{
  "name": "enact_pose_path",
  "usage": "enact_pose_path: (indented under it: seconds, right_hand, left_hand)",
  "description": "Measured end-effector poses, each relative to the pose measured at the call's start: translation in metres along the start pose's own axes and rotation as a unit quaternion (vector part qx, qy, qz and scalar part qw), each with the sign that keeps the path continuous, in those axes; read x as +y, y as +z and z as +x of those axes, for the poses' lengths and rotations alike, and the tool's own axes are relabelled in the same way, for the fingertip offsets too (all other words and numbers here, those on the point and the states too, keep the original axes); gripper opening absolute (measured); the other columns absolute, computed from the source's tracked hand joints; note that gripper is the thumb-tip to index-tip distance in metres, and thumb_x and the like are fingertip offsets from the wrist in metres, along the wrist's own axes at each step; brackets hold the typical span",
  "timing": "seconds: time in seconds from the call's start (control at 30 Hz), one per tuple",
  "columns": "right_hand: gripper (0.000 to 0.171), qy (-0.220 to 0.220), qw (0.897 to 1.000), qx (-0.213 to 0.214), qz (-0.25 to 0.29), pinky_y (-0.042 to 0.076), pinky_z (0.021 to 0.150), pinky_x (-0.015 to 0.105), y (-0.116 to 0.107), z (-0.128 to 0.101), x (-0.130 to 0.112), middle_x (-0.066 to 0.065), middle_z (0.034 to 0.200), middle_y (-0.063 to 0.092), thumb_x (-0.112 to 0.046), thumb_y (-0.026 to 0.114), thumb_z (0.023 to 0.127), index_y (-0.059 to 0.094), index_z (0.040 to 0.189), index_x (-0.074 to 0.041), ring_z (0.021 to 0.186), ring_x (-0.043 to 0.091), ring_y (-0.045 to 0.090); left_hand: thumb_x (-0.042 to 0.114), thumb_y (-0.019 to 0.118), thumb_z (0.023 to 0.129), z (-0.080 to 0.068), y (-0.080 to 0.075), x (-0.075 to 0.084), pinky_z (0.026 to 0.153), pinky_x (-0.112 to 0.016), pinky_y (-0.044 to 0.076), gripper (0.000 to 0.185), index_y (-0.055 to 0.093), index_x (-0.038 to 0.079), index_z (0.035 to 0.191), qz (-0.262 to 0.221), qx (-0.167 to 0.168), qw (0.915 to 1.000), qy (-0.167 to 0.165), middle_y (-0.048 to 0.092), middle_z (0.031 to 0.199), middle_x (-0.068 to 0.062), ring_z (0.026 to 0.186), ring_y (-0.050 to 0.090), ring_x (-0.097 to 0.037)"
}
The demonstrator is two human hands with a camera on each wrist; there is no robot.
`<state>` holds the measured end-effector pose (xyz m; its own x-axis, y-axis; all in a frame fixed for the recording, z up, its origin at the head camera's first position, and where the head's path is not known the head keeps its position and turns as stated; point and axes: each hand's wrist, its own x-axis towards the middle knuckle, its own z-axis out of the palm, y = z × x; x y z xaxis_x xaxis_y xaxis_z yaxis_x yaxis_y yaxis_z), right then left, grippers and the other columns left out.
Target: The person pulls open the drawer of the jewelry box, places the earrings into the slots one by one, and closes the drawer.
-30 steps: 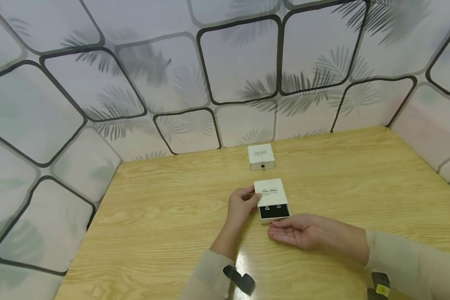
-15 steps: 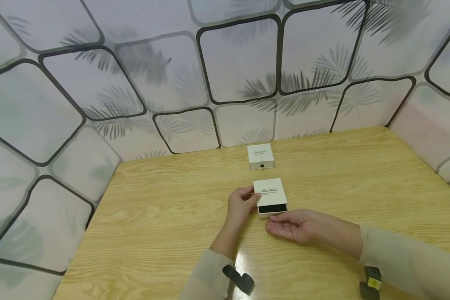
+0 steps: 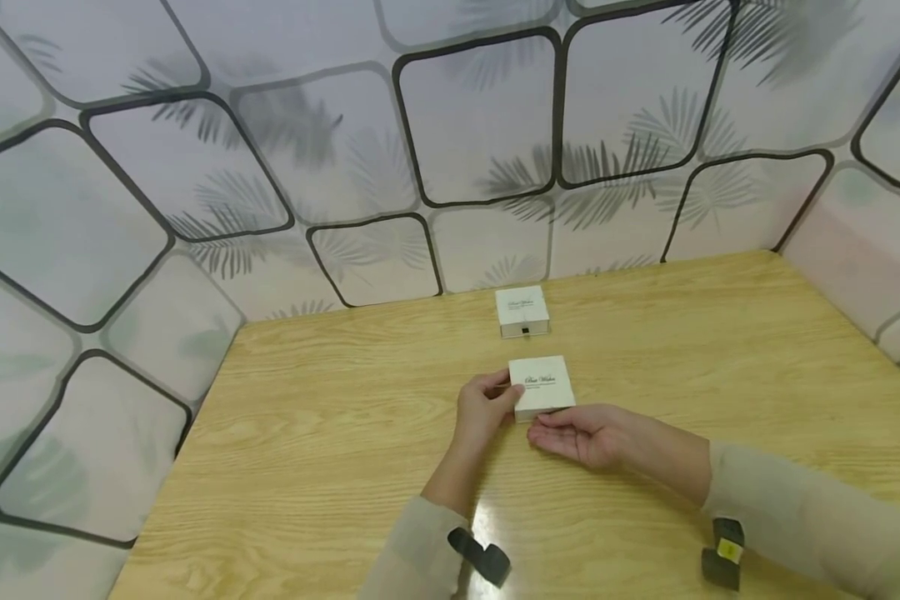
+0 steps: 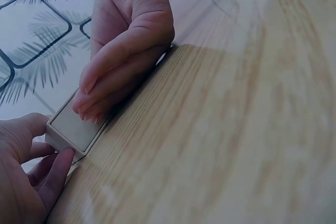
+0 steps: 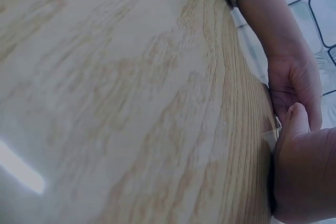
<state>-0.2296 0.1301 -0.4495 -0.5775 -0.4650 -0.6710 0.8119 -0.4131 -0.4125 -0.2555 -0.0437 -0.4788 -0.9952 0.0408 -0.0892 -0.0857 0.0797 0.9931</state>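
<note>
A small white drawer-style jewelry box (image 3: 546, 382), printed "Best Wishes" on its lid, lies on the wooden table with its drawer slid in. My left hand (image 3: 482, 412) grips its left side, thumb on top of the sleeve. In the left wrist view, the box's front face (image 4: 71, 124) shows between the two hands. My right hand (image 3: 588, 437) is palm up at the front, its nearly straight fingers pressing on the drawer face. The right wrist view shows the right hand (image 5: 304, 174) hiding most of the box, with the left hand (image 5: 295, 80) beyond.
A second white box (image 3: 522, 310) of the same kind, with a small dark pull tab, stands behind the first, nearer the wall. The wooden table (image 3: 307, 433) meets a patterned wall covering (image 3: 487, 125) at the back and sides.
The drawer, with its black insert and small shiny earrings, has slid back into the sleeve. My right hand moved forward along with it; the left hand stayed in place.
</note>
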Motion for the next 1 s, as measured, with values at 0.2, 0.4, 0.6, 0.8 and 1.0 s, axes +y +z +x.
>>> enact_pose_path:
  seconds: [0.2, 0.4, 0.6, 0.8, 1.0]
  right_hand:
    - [0.021, -0.006, 1.000, 0.013, 0.002, 0.055, 0.087, 0.031, 0.001, 0.002, -0.001, 0.019, 0.082, 0.069, 0.002, 0.046, 0.097, 0.062, 0.085, 0.006, 0.079, 0.025, 0.069]
    - [0.021, -0.006, 1.000, 0.003, -0.005, 0.056, 0.086, 0.029, 0.000, 0.007, 0.001, 0.018, 0.081, 0.070, 0.001, 0.047, 0.097, 0.063, 0.084, 0.004, 0.079, 0.024, 0.069]
    - [0.015, -0.010, 1.000, -0.011, -0.005, 0.054, 0.091, 0.032, -0.003, 0.003, 0.002, 0.019, 0.086, 0.069, 0.001, 0.051, 0.095, 0.062, 0.086, 0.005, 0.083, 0.025, 0.069]
    - [0.014, -0.008, 1.000, 0.013, -0.005, 0.051, 0.096, 0.034, -0.007, -0.011, -0.005, 0.022, 0.090, 0.069, -0.003, 0.056, 0.094, 0.064, 0.090, 0.007, 0.086, 0.027, 0.068]
    - [0.023, -0.013, 1.000, 0.007, -0.026, 0.050, 0.095, 0.032, -0.014, -0.024, -0.021, 0.021, 0.091, 0.070, -0.008, 0.048, 0.098, 0.066, 0.091, 0.006, 0.087, 0.026, 0.069]
  left_hand:
    - [0.009, 0.072, 0.083, 0.002, -0.002, -0.002, 0.063, -0.025, 0.059, 0.036, 0.065, 0.001, 0.118, 0.000, 0.005, 1.0000, 0.000, 0.060, 0.109, -0.014, 0.087, 0.063, -0.016]
    - [0.012, 0.074, 0.082, 0.003, -0.006, -0.007, 0.063, -0.026, 0.059, 0.039, 0.064, -0.001, 0.118, -0.005, 0.013, 0.9999, -0.007, 0.066, 0.105, -0.014, 0.085, 0.065, -0.016]
    - [0.014, 0.078, 0.078, 0.006, -0.007, -0.008, 0.062, -0.029, 0.060, 0.042, 0.065, -0.003, 0.115, -0.020, 0.032, 0.9989, -0.029, 0.068, 0.105, -0.015, 0.085, 0.066, -0.018]
    - [0.018, 0.078, 0.079, 0.007, -0.008, -0.008, 0.064, -0.028, 0.060, 0.045, 0.064, -0.004, 0.115, -0.009, 0.025, 0.9989, -0.039, 0.066, 0.106, -0.015, 0.084, 0.065, -0.017]
    - [0.025, 0.078, 0.079, 0.004, -0.022, -0.003, 0.074, -0.025, 0.058, 0.051, 0.062, -0.001, 0.120, 0.086, -0.020, 0.9960, -0.018, 0.066, 0.109, -0.011, 0.096, 0.063, -0.019]
